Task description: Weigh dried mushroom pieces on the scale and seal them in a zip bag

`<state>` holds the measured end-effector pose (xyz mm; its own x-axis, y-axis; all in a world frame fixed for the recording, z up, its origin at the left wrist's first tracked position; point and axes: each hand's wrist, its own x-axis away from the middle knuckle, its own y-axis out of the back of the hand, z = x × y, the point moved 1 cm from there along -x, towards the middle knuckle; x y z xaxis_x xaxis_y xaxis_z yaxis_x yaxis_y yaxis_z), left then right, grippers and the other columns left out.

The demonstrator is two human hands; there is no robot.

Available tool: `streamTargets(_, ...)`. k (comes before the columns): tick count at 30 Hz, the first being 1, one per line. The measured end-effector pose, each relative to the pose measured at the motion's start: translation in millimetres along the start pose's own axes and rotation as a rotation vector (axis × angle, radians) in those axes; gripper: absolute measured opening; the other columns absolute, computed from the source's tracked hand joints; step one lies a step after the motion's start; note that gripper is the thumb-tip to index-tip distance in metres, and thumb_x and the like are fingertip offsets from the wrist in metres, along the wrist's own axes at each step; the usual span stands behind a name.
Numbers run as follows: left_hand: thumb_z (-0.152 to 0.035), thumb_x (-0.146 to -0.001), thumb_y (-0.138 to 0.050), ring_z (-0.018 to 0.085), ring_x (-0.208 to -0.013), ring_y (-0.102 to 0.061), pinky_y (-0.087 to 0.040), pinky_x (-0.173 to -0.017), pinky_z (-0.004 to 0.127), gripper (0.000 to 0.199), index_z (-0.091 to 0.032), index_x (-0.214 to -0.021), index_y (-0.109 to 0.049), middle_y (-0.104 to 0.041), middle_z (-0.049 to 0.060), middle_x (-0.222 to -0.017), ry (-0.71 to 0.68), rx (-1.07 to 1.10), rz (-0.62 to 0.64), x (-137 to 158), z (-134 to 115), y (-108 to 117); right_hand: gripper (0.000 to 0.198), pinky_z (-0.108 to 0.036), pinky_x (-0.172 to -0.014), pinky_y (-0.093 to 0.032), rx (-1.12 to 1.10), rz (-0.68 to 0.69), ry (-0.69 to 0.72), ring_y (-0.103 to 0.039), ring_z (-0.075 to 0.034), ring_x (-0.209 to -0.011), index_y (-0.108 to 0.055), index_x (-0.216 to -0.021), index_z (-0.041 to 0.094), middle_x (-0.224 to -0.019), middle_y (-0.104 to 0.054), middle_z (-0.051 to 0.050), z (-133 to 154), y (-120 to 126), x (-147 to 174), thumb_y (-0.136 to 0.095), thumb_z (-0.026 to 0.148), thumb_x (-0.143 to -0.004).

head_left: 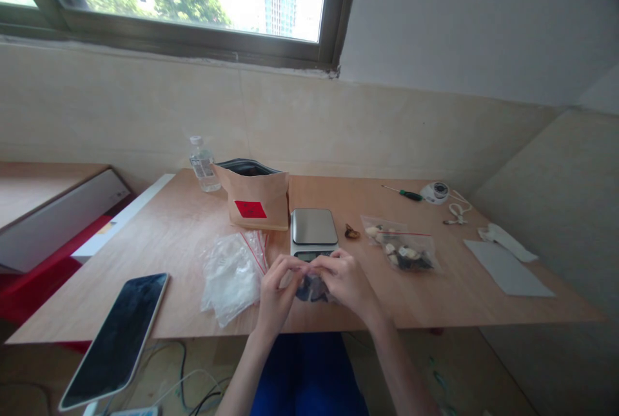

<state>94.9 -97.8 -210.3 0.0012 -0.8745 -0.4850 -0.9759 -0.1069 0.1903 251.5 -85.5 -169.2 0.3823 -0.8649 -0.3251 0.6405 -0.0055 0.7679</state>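
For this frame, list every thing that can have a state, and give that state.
Kraft pouch: upright, top open.
Water bottle: upright, capped.
Scale: platform bare.
Filled zip bag: lying flat.
Phone: screen dark.
Small bag: held by left hand and right hand.

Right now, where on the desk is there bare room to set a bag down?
Bare wood lies between the black phone and the pile of empty clear bags, and behind the filled clear bag. It is crowded around the silver scale.
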Motion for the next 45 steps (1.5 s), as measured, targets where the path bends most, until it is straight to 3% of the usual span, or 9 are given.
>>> streamTargets(5, -0.022, -0.086, -0.057, 0.014, -0.076, -0.059, -0.045, -0.069, 0.024, 0.009, -0.020, -0.081, -0.064, -0.064, 0.001, -0.079, -0.049, -0.043, -0.022, -1, 0, 5, 0.016, -0.027, -0.075, -0.042, -0.083, -0.003, -0.004, -0.061, -0.016, -0.079, -0.070, -0.086, 0.025, -0.087, -0.073, 0.001, 0, 2, 5, -0.055, 0.022, -0.088)
streamTargets(12, -0.022, -0.086, -0.055, 0.013, -0.075, -0.060, -0.046, -0.067, 0.024, 0.009, -0.019, -0.084, -0.063, -0.065, 0.001, -0.079, -0.052, -0.044, -0.008, 2, -2, -1, 0.025, -0.028, -0.069, -0.040, -0.026, -0.085, 0.085, -0.053, -0.016, -0.067, -0.066, -0.071, 0.021, -0.071, -0.070, 0.001, 3, -3, 6, -0.051, 0.008, -0.085)
streamTargets(18, -0.022, -0.085, -0.057, 0.014, -0.076, -0.061, -0.048, -0.069, 0.024, 0.010, -0.020, -0.081, -0.066, -0.065, 0.002, -0.079, -0.078, -0.067, -0.049, 1, -2, 5, 0.010, -0.029, -0.076, -0.042, -0.114, -0.044, 0.034, -0.060, -0.017, -0.080, -0.065, -0.088, 0.022, -0.085, -0.071, -0.001, 9, -1, 7, -0.055, 0.023, -0.089)
streamTargets(24, -0.019, -0.091, -0.046, 0.016, -0.094, -0.061, -0.049, -0.081, 0.026, 0.030, -0.025, -0.115, -0.063, -0.064, 0.006, -0.102, -0.117, -0.074, -0.026, 5, -5, 2, 0.007, -0.031, -0.078, -0.042, -0.155, -0.139, 0.061, -0.061, -0.016, -0.078, -0.062, -0.085, 0.021, -0.082, -0.069, 0.000, 16, 6, 6, -0.057, 0.023, -0.088)
streamTargets(27, -0.016, -0.090, -0.048, 0.015, -0.095, -0.061, -0.049, -0.082, 0.025, 0.034, -0.027, -0.120, -0.060, -0.063, 0.005, -0.104, -0.143, -0.076, -0.029, 6, -7, 0, 0.008, -0.031, -0.076, -0.042, -0.121, -0.186, 0.114, -0.061, -0.016, -0.075, -0.062, -0.083, 0.020, -0.078, -0.068, -0.001, 18, 5, 3, -0.055, 0.021, -0.089)
streamTargets(34, -0.014, -0.087, -0.052, 0.015, -0.091, -0.062, -0.050, -0.078, 0.025, 0.034, -0.026, -0.117, -0.063, -0.065, 0.004, -0.101, -0.147, -0.106, -0.132, 9, -8, 2, 0.017, -0.030, -0.071, -0.041, 0.041, -0.292, 0.217, -0.057, -0.016, -0.071, -0.061, -0.081, 0.019, -0.073, -0.065, -0.003, 21, -6, 1, -0.048, 0.021, -0.092)
streamTargets(38, -0.013, -0.086, -0.053, 0.014, -0.088, -0.063, -0.050, -0.077, 0.023, 0.032, -0.026, -0.112, -0.065, -0.066, 0.003, -0.098, -0.161, -0.109, -0.214, 10, -9, 8, 0.014, -0.029, -0.072, -0.041, 0.044, -0.239, 0.188, -0.059, -0.016, -0.072, -0.062, -0.080, 0.019, -0.074, -0.067, -0.002, 14, -8, 2, -0.053, 0.025, -0.090)
streamTargets(45, -0.021, -0.087, -0.053, 0.017, -0.093, -0.064, -0.050, -0.080, 0.027, 0.023, -0.023, -0.105, -0.067, -0.070, 0.005, -0.101, -0.066, -0.048, -0.066, 7, -8, 9, 0.024, -0.029, -0.070, -0.037, 0.045, -0.287, 0.224, -0.060, -0.013, -0.062, -0.062, -0.073, 0.019, -0.068, -0.069, 0.001, 6, -9, 6, -0.048, 0.010, -0.089)
